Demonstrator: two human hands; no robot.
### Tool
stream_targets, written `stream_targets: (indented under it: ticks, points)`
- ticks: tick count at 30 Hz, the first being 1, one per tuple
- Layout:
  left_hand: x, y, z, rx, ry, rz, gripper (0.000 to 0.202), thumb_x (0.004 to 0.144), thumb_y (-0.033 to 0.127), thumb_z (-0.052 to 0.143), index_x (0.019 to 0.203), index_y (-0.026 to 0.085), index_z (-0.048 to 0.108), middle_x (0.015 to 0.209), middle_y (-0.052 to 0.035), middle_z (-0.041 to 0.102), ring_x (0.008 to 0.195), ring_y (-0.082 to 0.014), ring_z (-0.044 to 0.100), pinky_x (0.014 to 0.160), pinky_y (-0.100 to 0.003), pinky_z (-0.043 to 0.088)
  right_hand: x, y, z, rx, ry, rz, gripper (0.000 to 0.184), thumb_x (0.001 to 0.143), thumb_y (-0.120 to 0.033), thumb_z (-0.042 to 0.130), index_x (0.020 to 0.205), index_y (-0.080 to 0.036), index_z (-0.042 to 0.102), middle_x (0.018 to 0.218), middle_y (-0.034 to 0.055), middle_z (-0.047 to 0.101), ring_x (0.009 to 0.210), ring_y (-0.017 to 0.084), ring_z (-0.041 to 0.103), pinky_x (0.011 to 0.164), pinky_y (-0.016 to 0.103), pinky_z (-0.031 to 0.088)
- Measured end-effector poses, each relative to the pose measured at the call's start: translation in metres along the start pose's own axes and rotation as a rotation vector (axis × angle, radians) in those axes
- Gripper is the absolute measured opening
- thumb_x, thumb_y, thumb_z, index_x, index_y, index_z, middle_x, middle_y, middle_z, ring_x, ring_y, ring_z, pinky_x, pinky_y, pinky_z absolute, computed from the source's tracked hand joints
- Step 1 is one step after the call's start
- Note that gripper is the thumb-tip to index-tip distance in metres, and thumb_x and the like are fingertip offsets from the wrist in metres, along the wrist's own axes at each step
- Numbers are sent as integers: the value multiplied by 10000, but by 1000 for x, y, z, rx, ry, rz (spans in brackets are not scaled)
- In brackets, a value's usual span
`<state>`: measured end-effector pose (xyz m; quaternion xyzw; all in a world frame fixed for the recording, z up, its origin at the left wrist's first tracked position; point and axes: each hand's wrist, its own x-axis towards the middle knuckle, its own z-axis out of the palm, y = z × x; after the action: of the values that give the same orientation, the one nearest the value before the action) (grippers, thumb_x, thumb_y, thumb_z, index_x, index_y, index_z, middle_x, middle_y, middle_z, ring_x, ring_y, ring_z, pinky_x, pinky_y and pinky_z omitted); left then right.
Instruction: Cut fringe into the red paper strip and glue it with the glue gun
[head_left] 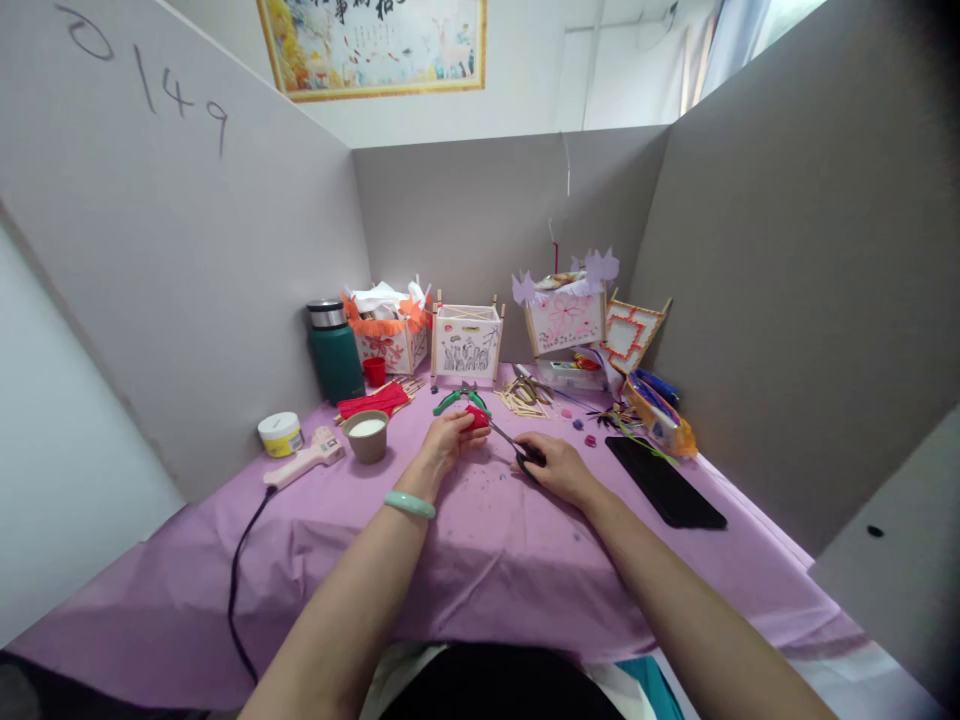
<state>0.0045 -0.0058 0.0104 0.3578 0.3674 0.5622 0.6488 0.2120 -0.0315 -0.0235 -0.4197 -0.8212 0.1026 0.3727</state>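
My left hand (445,446) is closed on a small red piece (477,417), whose material I cannot make out; a pale green bangle (409,504) circles that wrist. Black-handled scissors (530,456) are in my right hand (559,470), their blades pointing left and meeting the red piece's edge. Just behind my left hand lie green-handled pliers (450,402). Tiny dark scraps dot the purple cloth (487,550) below my hands.
At left stand a green bottle (335,352), a cup (367,437), a white-lidded jar (280,434) and a corded pink tool (307,457). Decorated lanterns (468,342) line the back near wooden sticks (523,398). A black phone-like slab (664,481) lies right. Grey panels enclose three sides.
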Motion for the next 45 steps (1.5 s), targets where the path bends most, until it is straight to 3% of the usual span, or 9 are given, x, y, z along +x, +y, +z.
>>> stream_targets:
  ticks: [9,14,18,23,28,31,35,40,45]
  points:
    - [1,1,0,12,-10,8,110,798,119,624,893,100,571,753,-95,683,606,-172,683,521,-238,537,1,3,2,-12,13,3,270,761,-330,635,1008,-222,645,886,21,682,742,161,599,674,257,430]
    - [3,0,-2,51,-25,-11,157,790,154,644,927,111,581,738,-78,680,524,-147,650,471,-233,518,5,10,5,97,192,140,360,779,-375,604,1097,-206,609,861,25,675,724,167,605,668,267,448]
    - [6,-2,-4,77,-12,-8,97,788,138,630,871,99,596,626,-30,640,343,-63,484,383,-200,450,7,17,3,26,269,193,388,769,-348,605,1137,-225,604,1062,43,665,880,184,619,789,294,456]
    - [6,-2,-5,33,5,32,61,762,96,632,816,95,602,557,14,588,313,-28,379,396,-204,452,3,21,-6,-358,84,358,547,722,-370,649,1238,-209,561,1217,119,603,1104,302,533,901,421,387]
    - [4,0,-5,-5,-14,23,51,760,105,634,799,92,603,548,14,573,318,-26,373,375,-183,402,-2,28,-20,-347,-183,329,622,755,-407,607,1324,-178,500,1321,146,524,1199,324,455,956,437,351]
    - [3,1,-3,-31,-28,-5,58,759,111,639,800,100,600,564,19,577,312,-18,352,372,-182,393,-1,27,-26,-311,-103,282,431,760,-418,606,1127,-196,659,1231,127,568,1138,283,499,948,393,367]
    - [1,2,0,-40,-27,-36,56,767,95,624,818,106,602,568,22,583,305,-18,341,360,-175,374,15,9,-27,-198,278,276,326,802,-441,557,886,-168,715,980,106,648,953,233,575,839,338,418]
    - [1,1,1,-24,-60,-50,14,790,111,608,789,98,614,496,28,544,303,-30,369,361,-171,369,47,-22,-7,56,-44,171,376,737,-537,622,803,-173,692,742,31,668,660,153,571,597,246,390]
    - [2,0,0,-1,-66,-60,42,800,102,591,781,87,624,468,16,541,318,-39,399,379,-168,385,60,-27,30,6,70,236,308,700,-484,660,731,-177,658,655,8,631,593,138,524,535,232,320]
